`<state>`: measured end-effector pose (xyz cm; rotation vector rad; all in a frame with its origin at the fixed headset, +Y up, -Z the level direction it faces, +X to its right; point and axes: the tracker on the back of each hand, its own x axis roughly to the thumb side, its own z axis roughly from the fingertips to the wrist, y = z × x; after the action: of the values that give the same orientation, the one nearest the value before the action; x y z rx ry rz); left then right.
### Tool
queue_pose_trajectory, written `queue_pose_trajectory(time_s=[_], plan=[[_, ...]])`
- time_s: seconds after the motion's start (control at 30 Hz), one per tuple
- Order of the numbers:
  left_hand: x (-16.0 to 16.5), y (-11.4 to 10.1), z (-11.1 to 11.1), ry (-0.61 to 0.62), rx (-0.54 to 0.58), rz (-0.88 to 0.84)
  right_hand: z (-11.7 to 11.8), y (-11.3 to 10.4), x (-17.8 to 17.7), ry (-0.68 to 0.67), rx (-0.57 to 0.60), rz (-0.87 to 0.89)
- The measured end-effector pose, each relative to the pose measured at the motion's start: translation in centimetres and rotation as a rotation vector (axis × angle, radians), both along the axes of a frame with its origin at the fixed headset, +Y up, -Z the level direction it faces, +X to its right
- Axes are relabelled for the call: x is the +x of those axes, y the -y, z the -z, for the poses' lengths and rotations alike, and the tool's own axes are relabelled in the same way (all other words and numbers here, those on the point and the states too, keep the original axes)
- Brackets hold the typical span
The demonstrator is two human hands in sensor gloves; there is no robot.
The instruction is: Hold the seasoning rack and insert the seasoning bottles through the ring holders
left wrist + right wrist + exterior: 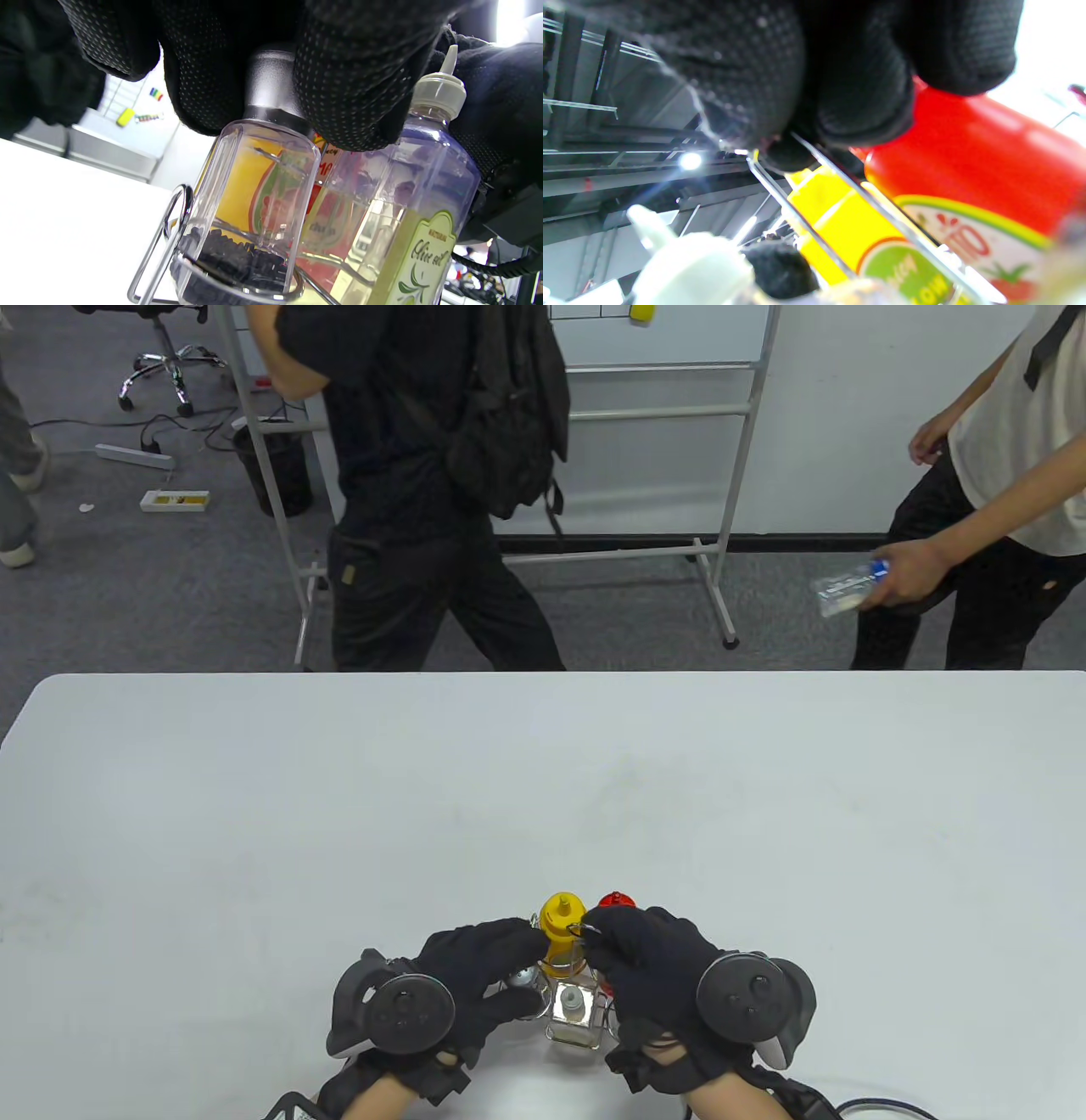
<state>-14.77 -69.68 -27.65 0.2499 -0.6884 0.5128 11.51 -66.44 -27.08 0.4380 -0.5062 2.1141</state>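
The wire seasoning rack [604,1015] stands at the table's near edge between my hands. It holds a yellow bottle [562,923], a red ketchup bottle [614,899] and a clear olive oil bottle [573,1016]. My left hand [519,963] grips the silver cap [267,84] of a clear shaker [250,203] with black grains, whose base sits in a wire ring [169,237] of the rack. My right hand [587,935] pinches the rack's top wire handle [797,212], with the red bottle [975,169] and yellow bottle [840,220] just below its fingers [857,97]. The olive oil bottle [415,220] stands beside the shaker.
The white table [543,797] stretches away beyond the rack. Two people stand past its far edge, one in black [424,475], one at right holding a plastic bottle [848,589]. A whiteboard stand [721,560] is behind them. A cable [874,1107] lies by my right wrist.
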Motion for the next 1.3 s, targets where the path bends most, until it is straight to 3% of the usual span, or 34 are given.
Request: queue_pose_trajectory(time_s=[0.7, 0.93, 1.07, 1.3], plan=[[-0.2, 0.4, -0.1, 0.054, -0.021, 0.058, 0.0, 0.0, 0.1, 0.019, 0.008, -0.012], [-3.7, -0.4, 1.4, -0.063, 0.067, 0.122, 0.1, -0.1, 0.2, 0.029, 0.006, -0.017], [-6.4, 0.2, 3.2, -0.182, -0.025, 0.196, 0.2, -0.1, 0.3, 0.033, 0.006, -0.013], [-9.4, 2.6, 5.5, -0.255, -0.185, 0.281, 0.2, -0.2, 0.4, 0.038, 0.004, -0.016]])
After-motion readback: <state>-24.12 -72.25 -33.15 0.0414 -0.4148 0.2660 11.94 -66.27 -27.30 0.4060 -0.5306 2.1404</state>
